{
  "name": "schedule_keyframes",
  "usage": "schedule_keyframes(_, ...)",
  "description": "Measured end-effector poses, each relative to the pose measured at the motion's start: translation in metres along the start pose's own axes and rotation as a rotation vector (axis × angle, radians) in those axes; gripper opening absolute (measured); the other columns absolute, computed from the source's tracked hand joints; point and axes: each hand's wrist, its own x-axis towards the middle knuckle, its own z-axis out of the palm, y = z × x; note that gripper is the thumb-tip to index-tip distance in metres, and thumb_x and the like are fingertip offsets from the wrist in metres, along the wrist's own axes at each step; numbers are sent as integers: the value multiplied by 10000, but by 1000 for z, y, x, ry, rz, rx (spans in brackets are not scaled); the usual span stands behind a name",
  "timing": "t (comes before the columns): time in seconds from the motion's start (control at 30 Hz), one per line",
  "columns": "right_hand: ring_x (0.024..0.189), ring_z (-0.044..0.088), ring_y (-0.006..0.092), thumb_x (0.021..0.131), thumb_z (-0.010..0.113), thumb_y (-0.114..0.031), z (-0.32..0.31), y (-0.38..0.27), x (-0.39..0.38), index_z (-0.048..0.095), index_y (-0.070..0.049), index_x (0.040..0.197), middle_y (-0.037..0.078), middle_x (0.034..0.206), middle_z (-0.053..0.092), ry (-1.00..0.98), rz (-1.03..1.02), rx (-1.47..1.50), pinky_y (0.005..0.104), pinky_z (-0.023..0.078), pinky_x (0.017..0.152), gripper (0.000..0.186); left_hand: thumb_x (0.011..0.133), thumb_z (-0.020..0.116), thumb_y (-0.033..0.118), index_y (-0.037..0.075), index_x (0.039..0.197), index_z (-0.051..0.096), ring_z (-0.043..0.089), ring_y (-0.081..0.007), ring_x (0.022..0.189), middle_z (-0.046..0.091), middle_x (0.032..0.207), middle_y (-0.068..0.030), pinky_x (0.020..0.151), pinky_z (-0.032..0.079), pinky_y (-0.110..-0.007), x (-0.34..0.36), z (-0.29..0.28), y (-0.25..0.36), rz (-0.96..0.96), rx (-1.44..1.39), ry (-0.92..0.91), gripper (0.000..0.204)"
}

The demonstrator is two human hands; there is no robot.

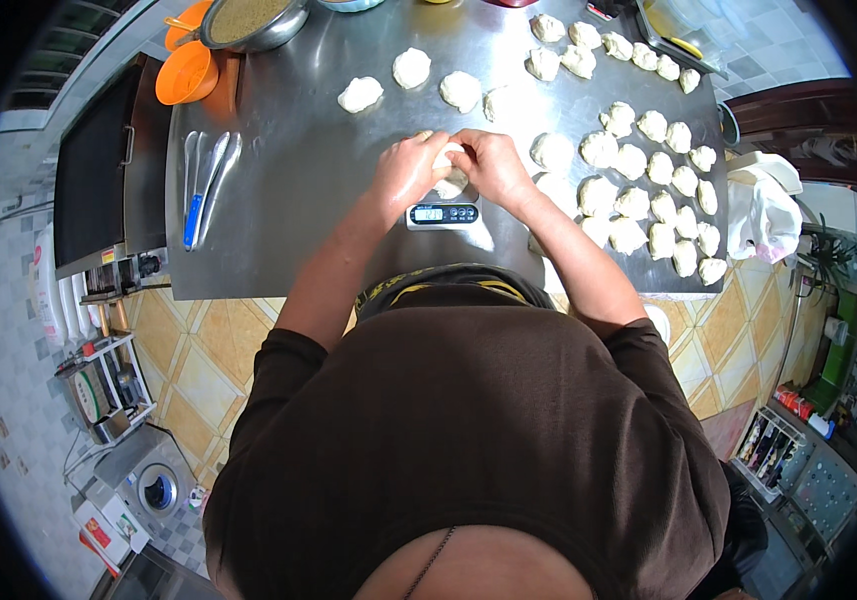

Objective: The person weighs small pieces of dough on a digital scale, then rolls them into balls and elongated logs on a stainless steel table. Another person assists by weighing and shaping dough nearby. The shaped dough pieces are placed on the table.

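Note:
Both my hands meet at a lump of white dough [452, 186] over a small digital kitchen scale [443, 224]. My left hand [407, 172] grips the dough from the left, fingers closed. From the other side my right hand [493, 165] pinches its top, thumb and fingers bent inward. Whether the dough rests on the scale cannot be made out, since my hands hide its platform. Just beyond them lie separate dough pieces, such as a rounded one [461, 91] and another dough piece [412, 69]. Many more dough lumps [632, 161] stand in rows to the right.
The metal table [289, 200] carries several long-handled utensils [211, 185] at left, one with a blue grip. Far left are an orange bowl [187, 75] and a metal pan [249, 22] of brownish filling. A clear container [689, 30] sits at the far right corner.

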Motion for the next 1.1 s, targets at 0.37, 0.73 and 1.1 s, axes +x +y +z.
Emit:
schedule_keyframes(0.37, 717, 588, 96, 894, 715, -222, 23, 67, 2, 680, -23, 986, 34, 808, 670, -320, 390, 615, 239, 485, 682, 222, 920, 631, 394, 43, 1006, 681, 621, -184, 732, 657, 863, -48, 673, 488, -331, 3, -19, -81, -693, -571, -55, 364)
schedule_keyframes(0.73, 909, 643, 198, 790, 796, -374, 28, 55, 24, 529, -20, 1170, 119, 1059, 619, -198, 259, 232, 329, 523, 760, 584, 979, 520, 312, 8, 1385, 433, 591, -243, 1089, 575, 1215, -138, 940, 479, -382, 3, 4, -56, -485, -1433, 66, 515)
schedule_keyframes(1.1, 735, 524, 51, 864, 735, -308, -34, 7, 40, 630, -55, 1113, -22, 883, 617, -343, 267, 705, 200, 415, 622, 370, 667, 867, 249, 113, 1427, 439, 470, -308, 1280, 436, 1428, -192, 1063, 386, -407, 25, -44, 29, 277, -160, 267, 882)
